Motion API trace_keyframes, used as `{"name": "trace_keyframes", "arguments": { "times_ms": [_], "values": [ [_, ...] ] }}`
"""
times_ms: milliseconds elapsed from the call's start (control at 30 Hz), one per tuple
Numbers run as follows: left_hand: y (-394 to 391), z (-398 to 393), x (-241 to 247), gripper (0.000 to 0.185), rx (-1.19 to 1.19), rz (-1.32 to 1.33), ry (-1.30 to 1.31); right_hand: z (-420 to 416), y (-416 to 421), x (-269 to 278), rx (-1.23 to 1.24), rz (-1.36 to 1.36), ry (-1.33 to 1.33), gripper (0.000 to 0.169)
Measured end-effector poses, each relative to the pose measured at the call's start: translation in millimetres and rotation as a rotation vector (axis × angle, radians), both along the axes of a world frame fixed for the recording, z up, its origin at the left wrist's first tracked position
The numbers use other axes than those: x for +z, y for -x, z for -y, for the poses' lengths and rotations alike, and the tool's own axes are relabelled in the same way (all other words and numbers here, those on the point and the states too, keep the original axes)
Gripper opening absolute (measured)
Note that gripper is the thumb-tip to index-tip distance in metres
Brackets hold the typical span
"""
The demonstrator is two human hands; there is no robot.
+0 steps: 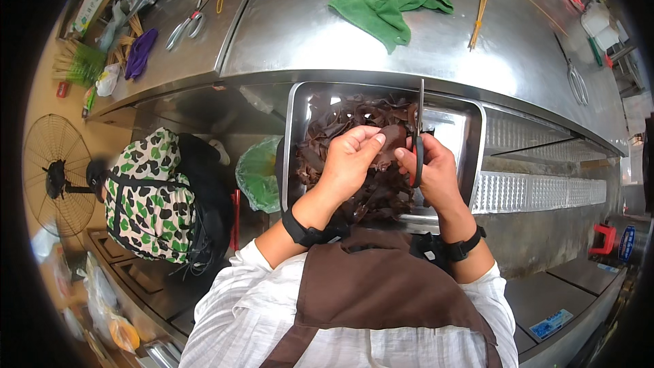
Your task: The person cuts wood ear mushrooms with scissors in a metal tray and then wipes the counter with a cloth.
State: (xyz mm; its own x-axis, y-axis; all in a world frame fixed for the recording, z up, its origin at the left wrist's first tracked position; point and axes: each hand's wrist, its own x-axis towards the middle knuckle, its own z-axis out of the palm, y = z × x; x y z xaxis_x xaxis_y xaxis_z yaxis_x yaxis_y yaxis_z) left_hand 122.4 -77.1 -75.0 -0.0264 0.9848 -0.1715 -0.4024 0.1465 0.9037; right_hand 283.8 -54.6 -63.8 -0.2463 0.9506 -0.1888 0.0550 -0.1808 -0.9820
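Above a rectangular steel tray point(476, 163), my left hand point(350, 161) pinches a dark brown piece, apparently wood ear fungus point(394, 139), between thumb and fingers. My right hand point(434, 168) grips a pair of scissors point(418, 148) with black and red handles. The blades point away from me, towards the tray's far rim. Beside the right edge of the held piece are my right thumb and fingertips; I cannot tell whether they press on it. A heap of similar brown pieces point(352, 112) covers the tray's left and middle.
Beyond the tray runs a steel counter point(291, 25) with a green cloth point(388, 5), bundled skewers point(480, 15) and more scissors point(578, 82). A person in a patterned garment point(150, 199) is low at the left, near a fan point(56, 174) and a lined bin point(259, 176).
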Motion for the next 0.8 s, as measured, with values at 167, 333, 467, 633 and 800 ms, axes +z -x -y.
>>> {"name": "trace_keyframes", "arguments": {
  "times_ms": [167,333,467,633,800],
  "values": [
    [7.7,3.2,5.2,0.021,-0.081,0.039,0.075,-1.3,-2.7,4.5,-0.020,-0.015,0.024,0.018],
    [9.7,1.1,4.2,0.016,-0.125,0.012,0.090,-1.5,-3.8,6.1,-0.016,0.015,0.034,0.017],
    [10.9,-0.8,-0.8,0.009,-0.056,0.048,0.061,-1.3,-3.5,10.1,-0.008,0.021,0.006,0.020],
    [15.5,-3.3,0.5,0.004,0.131,0.044,0.019,7.5,-19.0,1.6,0.184,0.180,-0.020,0.028],
    [14.2,-4.9,-0.4,0.003,0.181,-0.031,-0.049,16.6,-17.1,-6.2,0.298,0.410,-0.120,0.040]
  ]
}}
